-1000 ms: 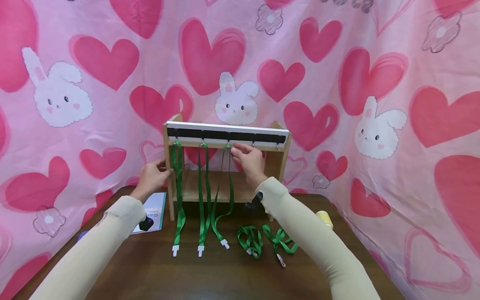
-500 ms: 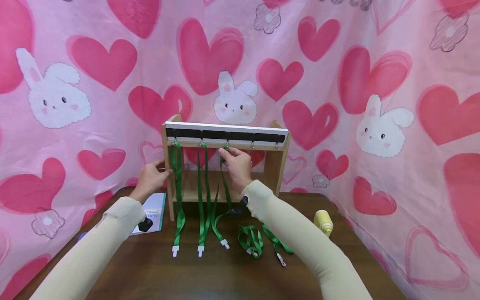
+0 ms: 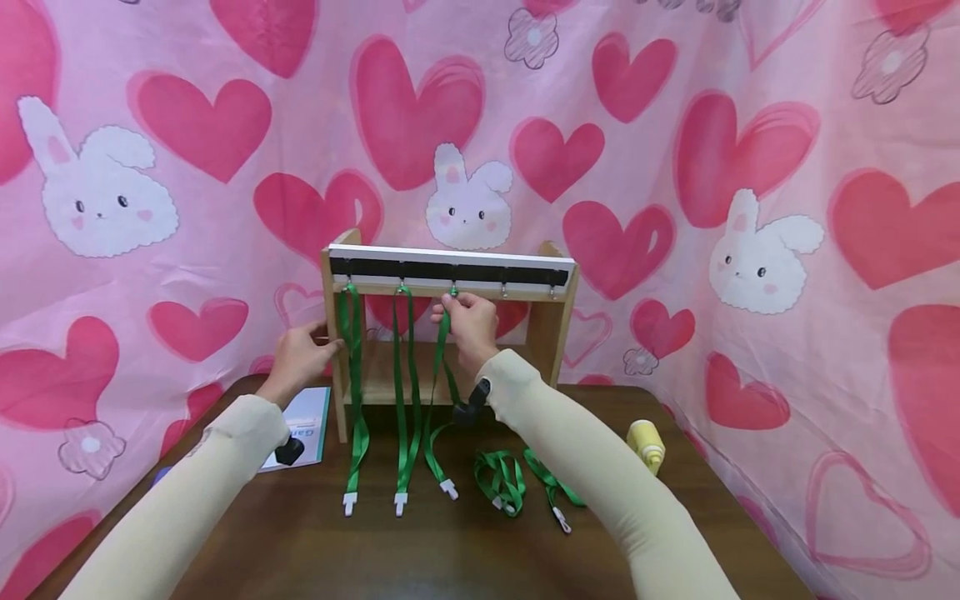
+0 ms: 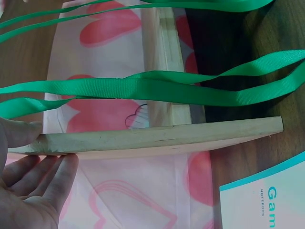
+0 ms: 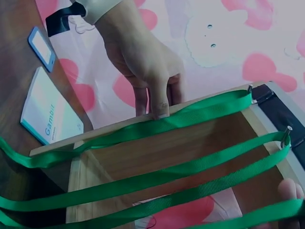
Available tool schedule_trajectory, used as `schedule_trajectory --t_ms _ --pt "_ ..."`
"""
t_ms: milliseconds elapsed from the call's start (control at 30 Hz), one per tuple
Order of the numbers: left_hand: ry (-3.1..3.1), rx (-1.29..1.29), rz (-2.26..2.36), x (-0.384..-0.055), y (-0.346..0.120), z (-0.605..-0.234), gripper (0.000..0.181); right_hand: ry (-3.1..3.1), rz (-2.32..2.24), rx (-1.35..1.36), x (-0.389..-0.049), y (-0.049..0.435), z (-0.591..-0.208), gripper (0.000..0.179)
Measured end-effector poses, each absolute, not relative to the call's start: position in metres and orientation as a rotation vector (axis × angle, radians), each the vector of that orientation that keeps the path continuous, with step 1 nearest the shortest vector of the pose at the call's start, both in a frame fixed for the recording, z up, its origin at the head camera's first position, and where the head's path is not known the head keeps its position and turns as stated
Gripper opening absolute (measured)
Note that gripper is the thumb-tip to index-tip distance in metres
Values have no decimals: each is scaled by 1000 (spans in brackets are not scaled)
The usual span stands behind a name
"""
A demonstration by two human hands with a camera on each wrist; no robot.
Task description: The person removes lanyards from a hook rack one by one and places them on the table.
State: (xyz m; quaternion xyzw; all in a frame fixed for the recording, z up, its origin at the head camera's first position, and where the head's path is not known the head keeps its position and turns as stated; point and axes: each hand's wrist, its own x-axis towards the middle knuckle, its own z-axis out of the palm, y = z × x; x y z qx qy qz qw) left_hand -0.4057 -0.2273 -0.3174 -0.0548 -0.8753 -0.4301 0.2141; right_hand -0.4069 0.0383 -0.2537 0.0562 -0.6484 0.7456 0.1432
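Behind both of the person's hands rose a pink cloth [image 3: 420,117] printed with hearts and rabbits, and beneath them spread a dark brown counter [image 3: 300,533]. On it stood a wooden rack [image 3: 546,337], whose left side panel the left hand [image 3: 298,358] gripped, thumb on the inner face and fingers on the outer. A notebook [image 3: 303,423] lay below that hand, beside the rack. I could see the right hand [image 3: 474,327] pinching the third lanyard [image 3: 441,335], a green one, just under the middle hook; the strap ran down from the fingertips. To the left of that hand hung the second lanyard [image 3: 400,375], then the first lanyard [image 3: 356,375], close by the left thumb. Below the right hand, on the counter, lay a coiled lanyard [image 3: 519,482] and a looser lanyard [image 3: 546,477], the latter partly hidden by the right sleeve [image 3: 585,450]. A yellow bottle-like object [image 3: 647,444] stood farther right and lower. Two small metal hooks [image 3: 504,289] projected just to the right of the pinching fingers.
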Motion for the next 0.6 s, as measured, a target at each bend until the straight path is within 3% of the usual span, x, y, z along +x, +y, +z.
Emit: schedule_trajectory --t_ms 333,600 --pt "-2429 -145 -1157 -407 -226 -315 53 -1886 2287 187 -406 56 -248 20" --pt "-2433 -152 -1195 -406 -225 -317 54 -2018 2313 218 -407 67 -242 31"
